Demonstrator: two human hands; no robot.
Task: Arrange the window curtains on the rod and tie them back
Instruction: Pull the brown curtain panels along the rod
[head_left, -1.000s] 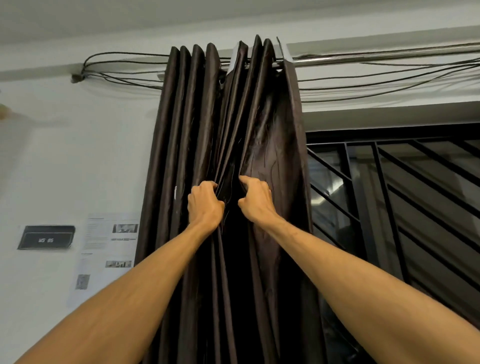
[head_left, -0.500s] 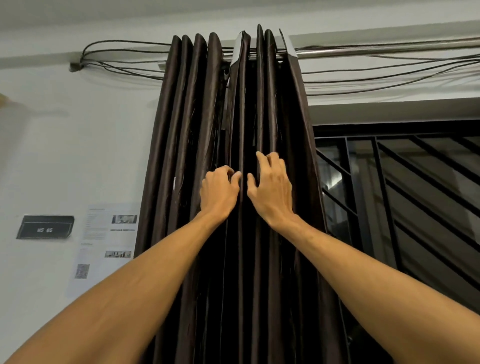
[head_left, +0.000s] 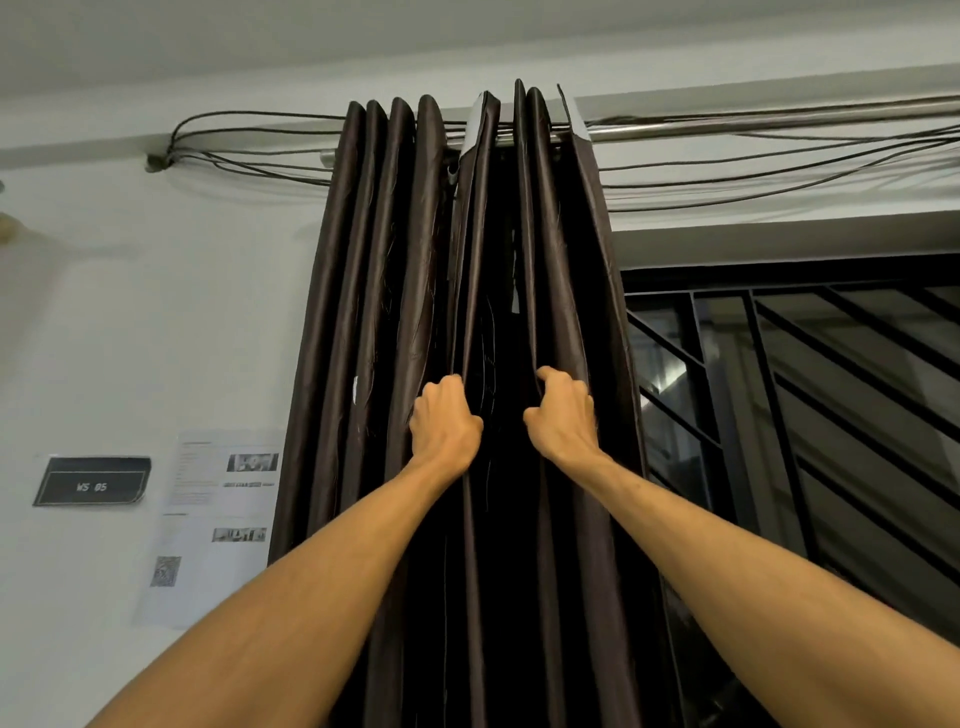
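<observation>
Dark brown curtain (head_left: 374, 291), gathered into tight vertical pleats and hanging from a metal rod (head_left: 753, 124) near the ceiling. The bunched fabric sits at the left end of the rod, beside the left edge of a window with a black diagonal-bar grille (head_left: 831, 389). The rest of the rod, running to the right, is bare.

Both arms reach up from the near edge of the view. The left hand (head_left: 444, 421) has its fingers curled round one pleat at about mid-height of the visible fabric. The right hand (head_left: 563, 415), just beside it at the same height, grips the neighbouring pleat in the same way. A narrow dark gap in the folds lies between the two hands.

Several thin dark cables (head_left: 249, 156) run along the wall behind the curtain top, bundled at a fixing on the left. On the white wall (head_left: 156, 312) to the left hang a black plaque reading "WS 05" (head_left: 92, 487) and printed sheets (head_left: 218, 519), one with a QR code.
</observation>
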